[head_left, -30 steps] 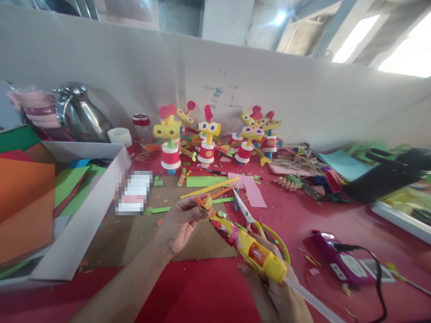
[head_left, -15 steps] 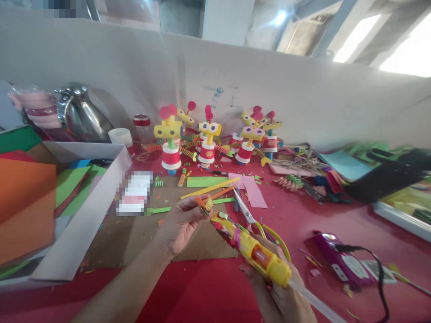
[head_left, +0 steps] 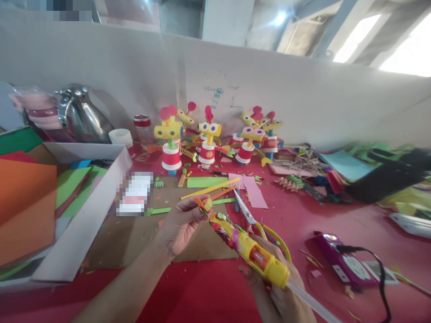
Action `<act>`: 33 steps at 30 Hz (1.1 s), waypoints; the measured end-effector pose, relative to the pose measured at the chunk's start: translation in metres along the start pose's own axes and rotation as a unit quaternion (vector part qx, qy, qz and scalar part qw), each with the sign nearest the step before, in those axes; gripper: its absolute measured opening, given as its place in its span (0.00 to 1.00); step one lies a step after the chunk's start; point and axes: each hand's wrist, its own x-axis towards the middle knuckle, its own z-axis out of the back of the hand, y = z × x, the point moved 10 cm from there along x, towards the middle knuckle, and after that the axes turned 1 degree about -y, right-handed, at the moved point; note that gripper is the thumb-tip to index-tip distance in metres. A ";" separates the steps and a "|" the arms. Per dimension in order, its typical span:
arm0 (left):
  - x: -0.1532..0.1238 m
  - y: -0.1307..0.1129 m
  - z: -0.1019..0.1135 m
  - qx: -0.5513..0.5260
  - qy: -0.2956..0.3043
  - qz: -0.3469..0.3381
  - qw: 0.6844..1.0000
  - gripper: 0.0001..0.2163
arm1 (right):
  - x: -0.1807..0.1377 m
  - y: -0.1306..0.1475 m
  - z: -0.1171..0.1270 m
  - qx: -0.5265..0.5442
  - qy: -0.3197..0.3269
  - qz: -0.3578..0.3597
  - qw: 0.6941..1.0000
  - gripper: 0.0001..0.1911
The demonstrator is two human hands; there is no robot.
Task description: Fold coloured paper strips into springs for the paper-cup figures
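Observation:
My left hand (head_left: pixel 180 224) pinches a small folded paper spring (head_left: pixel 206 205) of orange and yellow-green strips. My right hand (head_left: pixel 279 296) is wrapped round a yellow glue gun (head_left: pixel 251 249) spattered with paper scraps, a clear glue stick jutting from its back. The gun's nozzle meets the paper spring. Both hands hover over a brown cardboard sheet (head_left: pixel 141 233) on the red table (head_left: pixel 202 291). Yellow-handled scissors (head_left: pixel 256 220) lie just beyond the gun.
Several paper-cup robot figures (head_left: pixel 208 139) stand at the back by the wall. A white box of coloured paper (head_left: pixel 84 211) sits at left, a steel kettle (head_left: pixel 79 114) behind it. Paper strips and scraps litter the centre. A purple device with black cable (head_left: pixel 343 262) lies at right.
The glue gun and my right hand have shifted very slightly toward me; the left hand keeps its pinch on the paper spring.

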 end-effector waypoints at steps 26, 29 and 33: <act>0.002 0.001 0.002 0.001 0.014 -0.007 1.000 0.13 | -0.003 -0.005 0.004 -0.013 -0.002 -0.025 1.000 0.15; 0.001 -0.001 0.001 -0.009 0.015 -0.011 1.000 0.13 | -0.004 -0.004 0.003 -0.009 0.000 -0.008 1.000 0.16; 0.001 -0.002 0.000 -0.018 0.019 -0.010 1.000 0.15 | -0.014 -0.016 0.000 -0.008 0.007 -0.010 1.000 0.18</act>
